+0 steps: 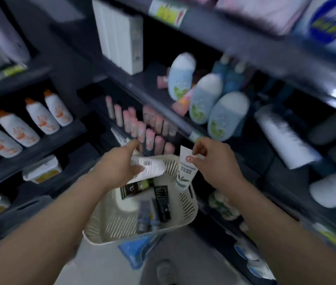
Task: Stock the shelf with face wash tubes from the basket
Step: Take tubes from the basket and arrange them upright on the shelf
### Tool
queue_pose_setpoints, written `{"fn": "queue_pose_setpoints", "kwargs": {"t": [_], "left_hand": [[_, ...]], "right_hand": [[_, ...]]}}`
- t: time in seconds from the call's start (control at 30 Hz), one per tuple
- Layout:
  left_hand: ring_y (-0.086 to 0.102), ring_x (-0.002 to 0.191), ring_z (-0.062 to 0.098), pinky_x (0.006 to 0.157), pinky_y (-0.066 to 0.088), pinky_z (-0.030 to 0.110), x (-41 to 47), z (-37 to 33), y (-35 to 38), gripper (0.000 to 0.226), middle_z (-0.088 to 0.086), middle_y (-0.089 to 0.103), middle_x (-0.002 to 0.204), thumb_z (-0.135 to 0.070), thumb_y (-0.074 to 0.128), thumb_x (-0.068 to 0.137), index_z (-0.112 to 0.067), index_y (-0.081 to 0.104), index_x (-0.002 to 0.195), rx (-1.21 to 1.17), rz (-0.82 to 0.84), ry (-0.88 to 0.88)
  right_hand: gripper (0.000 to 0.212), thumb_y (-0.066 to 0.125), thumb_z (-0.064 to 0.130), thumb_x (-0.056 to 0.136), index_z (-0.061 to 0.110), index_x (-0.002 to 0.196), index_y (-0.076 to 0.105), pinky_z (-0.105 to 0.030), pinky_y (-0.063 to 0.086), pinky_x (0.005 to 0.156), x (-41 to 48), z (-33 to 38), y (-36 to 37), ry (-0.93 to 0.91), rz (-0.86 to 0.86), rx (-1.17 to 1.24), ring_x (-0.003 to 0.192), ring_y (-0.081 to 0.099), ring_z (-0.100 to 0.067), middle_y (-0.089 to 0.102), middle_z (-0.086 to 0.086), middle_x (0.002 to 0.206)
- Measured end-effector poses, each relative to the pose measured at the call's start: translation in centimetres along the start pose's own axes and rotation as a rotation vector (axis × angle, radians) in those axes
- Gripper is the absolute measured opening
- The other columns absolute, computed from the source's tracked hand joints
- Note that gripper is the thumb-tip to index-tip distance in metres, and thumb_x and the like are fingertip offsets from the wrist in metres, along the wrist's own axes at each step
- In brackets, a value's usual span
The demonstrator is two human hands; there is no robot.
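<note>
Face wash tube (185,171), leafy (red seal): right hand (212,159) pinches; left hand (117,164) grips barcoded tube (152,167).

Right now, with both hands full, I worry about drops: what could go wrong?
1. The right hand pinches the leaf tube only by its end, so it may slip and fall by the basket.
2. The pink tubes stand crowded; pushing in the barcode tube held by the left hand could topple some.
</note>
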State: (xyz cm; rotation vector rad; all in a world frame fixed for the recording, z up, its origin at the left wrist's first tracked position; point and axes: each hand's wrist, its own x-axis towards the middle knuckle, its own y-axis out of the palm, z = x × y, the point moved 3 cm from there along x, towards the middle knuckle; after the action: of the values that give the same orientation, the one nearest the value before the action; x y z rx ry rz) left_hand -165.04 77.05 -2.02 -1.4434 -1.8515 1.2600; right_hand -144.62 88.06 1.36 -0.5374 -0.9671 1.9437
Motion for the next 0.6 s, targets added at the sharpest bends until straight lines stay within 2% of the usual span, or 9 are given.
{"fn": "queue_pose_setpoints", "kwargs": {"t": [0.1, 0.17, 0.2, 0.3, 0.37, 0.4, 0.5, 0.53, 0.6], "left_hand": [[0.056, 0.090, 0.022, 0.082, 0.047, 0.035, -2.1, -6.4, -5.5, 0.040, -0.003, 0.060, 0.098, -0.031, 0.067, 0.084, -0.027, 0.040, 0.115, -0.012, -0.045, 0.143], [0.053, 0.095, 0.019, 0.091, 0.040, 0.036, -3.7, -10.7, -8.7, 0.036, -0.009, 0.056, 0.095, -0.027, 0.066, 0.084, -0.030, 0.040, 0.108, -0.027, -0.068, 0.245], [0.055, 0.094, 0.017, 0.091, 0.040, 0.036, -4.5, -12.8, -10.1, 0.034, -0.012, 0.057, 0.096, -0.026, 0.066, 0.084, -0.032, 0.040, 0.104, -0.024, -0.091, 0.294], [0.059, 0.091, 0.011, 0.080, 0.046, 0.025, -6.7, -18.8, -13.4, 0.016, -0.014, 0.064, 0.096, -0.023, 0.067, 0.083, -0.030, 0.056, 0.092, -0.064, -0.161, 0.416], [0.060, 0.081, 0.007, 0.068, 0.042, 0.009, -8.0, -22.9, -14.9, 0.005, -0.011, 0.067, 0.086, -0.022, 0.068, 0.082, -0.027, 0.066, 0.081, -0.089, -0.198, 0.468], [0.060, 0.075, 0.006, 0.063, 0.041, 0.007, -8.6, -24.9, -15.4, 0.004, -0.009, 0.068, 0.081, -0.023, 0.068, 0.082, -0.023, 0.069, 0.078, -0.112, -0.200, 0.477], [0.060, 0.047, 0.002, 0.049, 0.044, 0.015, -10.7, -30.8, -16.3, 0.008, -0.013, 0.067, 0.055, -0.026, 0.070, 0.080, -0.022, 0.071, 0.073, -0.216, -0.155, 0.500], [0.060, 0.048, 0.001, 0.050, 0.045, 0.016, -11.2, -32.7, -16.4, 0.008, -0.015, 0.066, 0.053, -0.025, 0.070, 0.079, -0.024, 0.071, 0.071, -0.238, -0.151, 0.522], [0.064, 0.059, 0.003, 0.057, 0.049, 0.020, -12.3, -36.6, -16.4, 0.007, -0.008, 0.072, 0.065, -0.023, 0.069, 0.077, -0.022, 0.073, 0.071, -0.284, -0.132, 0.548]], "right_hand": [[0.020, 0.069, 0.014, 0.081, 0.027, 0.076, 0.054, -0.026, 0.046, 0.064, -3.3, 2.5, -7.5, -0.018, -0.099, 0.027, 0.073, 0.055, -0.008, 0.058, 0.014, 0.077], [0.016, 0.068, 0.013, 0.081, 0.022, 0.079, 0.055, -0.021, 0.044, 0.059, -5.9, 3.6, -12.4, -0.025, -0.180, 0.034, 0.069, 0.054, -0.005, 0.059, 0.013, 0.077], [0.015, 0.068, 0.013, 0.081, 0.022, 0.080, 0.055, -0.020, 0.043, 0.057, -7.2, 4.0, -14.7, -0.025, -0.218, 0.034, 0.068, 0.054, -0.003, 0.060, 0.013, 0.077], [0.014, 0.068, 0.013, 0.080, 0.021, 0.079, 0.057, -0.020, 0.039, 0.056, -11.3, 4.5, -21.1, -0.019, -0.341, 0.025, 0.065, 0.053, 0.000, 0.061, 0.012, 0.075], [0.015, 0.069, 0.012, 0.079, 0.022, 0.078, 0.057, -0.020, 0.037, 0.055, -14.0, 4.4, -25.0, 0.000, -0.415, -0.004, 0.063, 0.053, -0.001, 0.061, 0.011, 0.072], [0.016, 0.069, 0.012, 0.078, 0.022, 0.077, 0.056, -0.019, 0.037, 0.054, -15.3, 4.2, -26.7, 0.010, -0.442, -0.025, 0.063, 0.052, -0.001, 0.060, 0.011, 0.071], [0.017, 0.072, 0.013, 0.076, 0.021, 0.079, 0.057, -0.021, 0.035, 0.055, -19.4, 3.5, -31.6, 0.039, -0.504, -0.066, 0.061, 0.048, -0.004, 0.055, 0.012, 0.068], [0.019, 0.073, 0.014, 0.075, 0.022, 0.078, 0.057, -0.021, 0.034, 0.055, -20.7, 3.2, -33.1, 0.054, -0.521, -0.084, 0.061, 0.047, -0.004, 0.054, 0.012, 0.069], [0.019, 0.072, 0.013, 0.076, 0.024, 0.079, 0.057, -0.019, 0.033, 0.054, -23.4, 2.5, -36.1, 0.090, -0.549, -0.120, 0.061, 0.046, -0.002, 0.052, 0.013, 0.069]]}}
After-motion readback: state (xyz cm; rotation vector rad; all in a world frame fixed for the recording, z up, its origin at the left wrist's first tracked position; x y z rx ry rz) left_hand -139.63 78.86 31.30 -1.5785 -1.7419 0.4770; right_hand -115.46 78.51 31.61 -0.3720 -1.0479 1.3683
